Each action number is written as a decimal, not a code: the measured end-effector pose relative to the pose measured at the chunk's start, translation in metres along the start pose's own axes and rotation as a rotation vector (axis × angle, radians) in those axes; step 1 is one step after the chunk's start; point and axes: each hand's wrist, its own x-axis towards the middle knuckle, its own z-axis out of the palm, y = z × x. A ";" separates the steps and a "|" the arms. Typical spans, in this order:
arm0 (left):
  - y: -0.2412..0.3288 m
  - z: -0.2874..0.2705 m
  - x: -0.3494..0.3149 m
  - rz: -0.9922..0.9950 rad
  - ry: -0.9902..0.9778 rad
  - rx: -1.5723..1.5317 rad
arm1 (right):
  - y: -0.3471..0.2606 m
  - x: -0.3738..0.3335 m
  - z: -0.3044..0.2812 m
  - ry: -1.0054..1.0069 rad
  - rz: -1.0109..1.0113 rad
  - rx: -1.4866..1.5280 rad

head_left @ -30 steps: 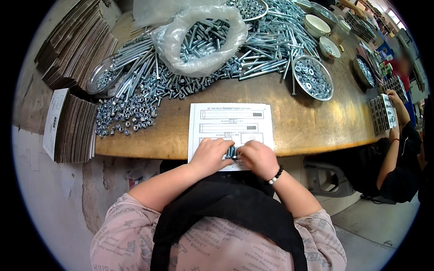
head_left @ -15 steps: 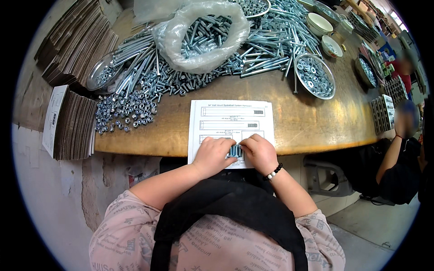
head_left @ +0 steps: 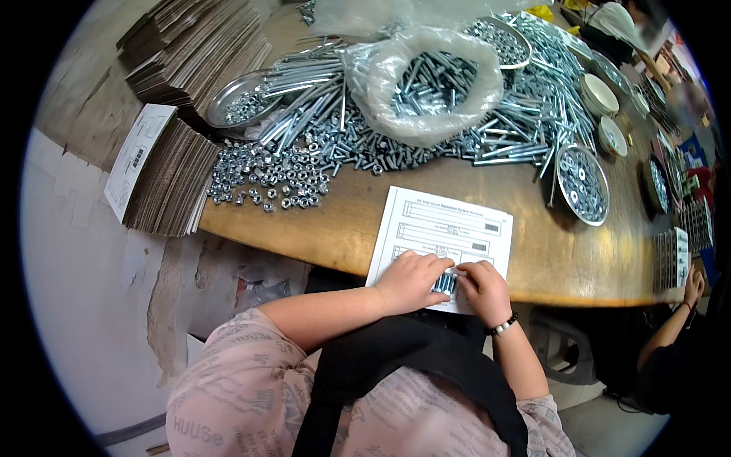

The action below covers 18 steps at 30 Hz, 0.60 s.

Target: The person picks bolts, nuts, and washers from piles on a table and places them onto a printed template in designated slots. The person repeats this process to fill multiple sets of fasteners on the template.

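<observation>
A short row of silvery bolts (head_left: 445, 284) lies side by side over the lower part of a white printed sheet (head_left: 495, 221) at the table's front edge. My left hand (head_left: 413, 280) is closed round the row's left side, its fingers over the top and the thumb below. Against the right end, my right hand (head_left: 486, 292) presses its bent fingers and thumb; a beaded bracelet circles that wrist. Parts of the bolts are hidden under my fingers. The sheet shows outline drawings of long hardware above my hands.
Loose nuts (head_left: 266, 179) spread at the left by stacked brown cardboard (head_left: 171, 179). Behind are piled bolts (head_left: 525, 129) and a clear plastic bag (head_left: 365, 80) of bolts. A metal bowl of washers (head_left: 582, 185) stands right; another person's hand (head_left: 693, 288) touches packed cards (head_left: 670, 260).
My view has turned, so the table and sheet appear tilted and farther right. My hands stay on the bolts. The other person's hand has lowered to the packed cards.
</observation>
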 end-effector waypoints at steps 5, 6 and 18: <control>-0.041 -0.046 0.011 -0.149 0.230 0.032 | 0.011 0.001 -0.011 0.066 0.133 0.201; -0.060 -0.058 0.012 -0.229 0.281 0.025 | 0.017 0.000 -0.011 0.081 0.168 0.262; -0.207 -0.184 -0.008 -0.856 0.297 0.863 | 0.017 0.006 -0.018 0.147 0.265 0.401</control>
